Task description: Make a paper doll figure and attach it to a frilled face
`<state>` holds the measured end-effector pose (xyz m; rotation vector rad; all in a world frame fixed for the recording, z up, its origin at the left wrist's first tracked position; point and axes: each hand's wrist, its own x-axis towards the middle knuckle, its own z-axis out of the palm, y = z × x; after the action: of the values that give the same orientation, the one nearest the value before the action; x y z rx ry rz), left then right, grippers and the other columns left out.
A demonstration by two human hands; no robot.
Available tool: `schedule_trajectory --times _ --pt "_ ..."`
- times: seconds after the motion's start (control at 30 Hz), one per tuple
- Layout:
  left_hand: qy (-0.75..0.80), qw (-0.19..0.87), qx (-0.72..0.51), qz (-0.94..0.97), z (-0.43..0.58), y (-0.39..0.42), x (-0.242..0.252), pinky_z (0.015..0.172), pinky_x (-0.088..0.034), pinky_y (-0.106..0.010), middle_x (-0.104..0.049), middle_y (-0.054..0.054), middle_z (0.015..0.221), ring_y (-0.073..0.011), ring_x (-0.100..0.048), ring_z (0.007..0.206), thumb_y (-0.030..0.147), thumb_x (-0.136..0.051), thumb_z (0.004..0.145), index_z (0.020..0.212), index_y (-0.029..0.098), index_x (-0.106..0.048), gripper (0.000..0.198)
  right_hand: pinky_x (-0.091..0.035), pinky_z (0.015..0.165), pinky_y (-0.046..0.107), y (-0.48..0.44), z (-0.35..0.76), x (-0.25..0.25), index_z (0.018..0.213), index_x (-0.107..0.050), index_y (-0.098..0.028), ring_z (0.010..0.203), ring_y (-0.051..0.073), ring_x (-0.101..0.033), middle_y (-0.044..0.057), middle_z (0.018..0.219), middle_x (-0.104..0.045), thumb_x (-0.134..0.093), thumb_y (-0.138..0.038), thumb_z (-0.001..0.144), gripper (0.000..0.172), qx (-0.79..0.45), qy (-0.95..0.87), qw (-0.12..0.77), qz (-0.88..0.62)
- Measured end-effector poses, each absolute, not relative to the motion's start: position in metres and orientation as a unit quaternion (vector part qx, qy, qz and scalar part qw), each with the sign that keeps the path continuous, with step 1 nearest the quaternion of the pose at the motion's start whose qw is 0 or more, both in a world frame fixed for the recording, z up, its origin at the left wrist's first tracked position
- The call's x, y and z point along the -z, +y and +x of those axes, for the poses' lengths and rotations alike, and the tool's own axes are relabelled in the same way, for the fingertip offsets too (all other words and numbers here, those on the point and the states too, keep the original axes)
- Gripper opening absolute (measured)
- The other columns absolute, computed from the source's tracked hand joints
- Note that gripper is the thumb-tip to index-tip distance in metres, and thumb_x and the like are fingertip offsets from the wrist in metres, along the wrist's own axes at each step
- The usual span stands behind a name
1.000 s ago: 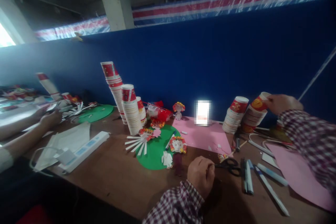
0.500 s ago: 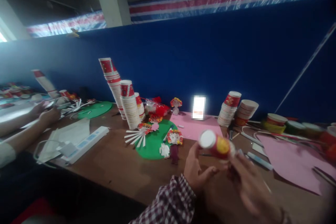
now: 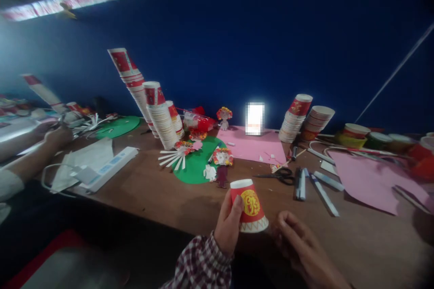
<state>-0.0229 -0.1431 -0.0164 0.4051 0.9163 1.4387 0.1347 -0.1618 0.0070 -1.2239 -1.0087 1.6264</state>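
My left hand [image 3: 228,223] is wrapped round a red paper cup [image 3: 250,203], its thumb on the side. The cup is upside down and slightly tilted, white base up, with a round yellow emblem and a zigzag pattern near its wide rim. Just right of the rim, apart from the cup, is my right hand [image 3: 298,246]; its fingers are curled together, and I cannot make out whether anything is between them. Beyond the cup lie black-handled scissors [image 3: 286,176], several pens [image 3: 300,185] and a green round sheet [image 3: 190,176] bearing paper cut-outs [image 3: 223,158].
Tall stacks of paper cups [image 3: 159,115] stand at the back left, shorter stacks [image 3: 294,119] at the back right. A lit, blurred-out screen [image 3: 255,118] is behind pink paper [image 3: 251,144]. A power strip [image 3: 111,169] and another person's hands [image 3: 56,135] are at left.
The cup has turned from lying sideways between both hands to upside down in my left hand, lower and nearer. My right hand has come away from it. The view has tilted down.
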Motion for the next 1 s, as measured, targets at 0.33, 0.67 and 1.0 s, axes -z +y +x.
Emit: schedule_trajectory --times 0.33,0.67,1.0 --pt "0.322 0.815 -0.480 0.037 -0.024 -0.138 -0.023 0.048 -0.046 -0.024 -0.068 -0.015 0.088 -0.0221 -0.067 0.075 0.063 -0.041 0.085 0.105 0.007 -0.059 0.063 -0.052 0.065 0.027 -0.145 0.136 -0.021 0.097 -0.057 -0.025 0.077 0.019 -0.061 0.004 0.086 -0.065 -0.056 -0.047 0.082 0.027 -0.478 -0.566 0.432 -0.514" --pt "0.244 0.844 -0.472 -0.070 -0.028 -0.130 -0.020 0.075 -0.052 -0.034 -0.068 -0.011 0.087 -0.0205 -0.066 0.085 0.062 -0.030 0.089 0.093 0.010 -0.061 0.061 -0.052 0.068 0.025 -0.143 0.138 -0.015 0.100 -0.056 -0.026 0.079 0.016 -0.062 0.003 0.089 -0.064 -0.055 -0.043 0.084 0.023 -0.473 -0.588 0.414 -0.508" --pt "0.253 0.836 -0.478 -0.093 -0.028 -0.125 -0.013 0.079 -0.050 -0.033 -0.067 -0.012 0.087 -0.0207 -0.065 0.086 0.059 -0.028 0.090 0.090 0.009 -0.061 0.060 -0.052 0.073 0.025 -0.142 0.135 -0.014 0.101 -0.056 -0.023 0.084 0.017 -0.063 0.005 0.092 -0.065 -0.055 -0.042 0.085 0.025 -0.484 -0.585 0.413 -0.503"
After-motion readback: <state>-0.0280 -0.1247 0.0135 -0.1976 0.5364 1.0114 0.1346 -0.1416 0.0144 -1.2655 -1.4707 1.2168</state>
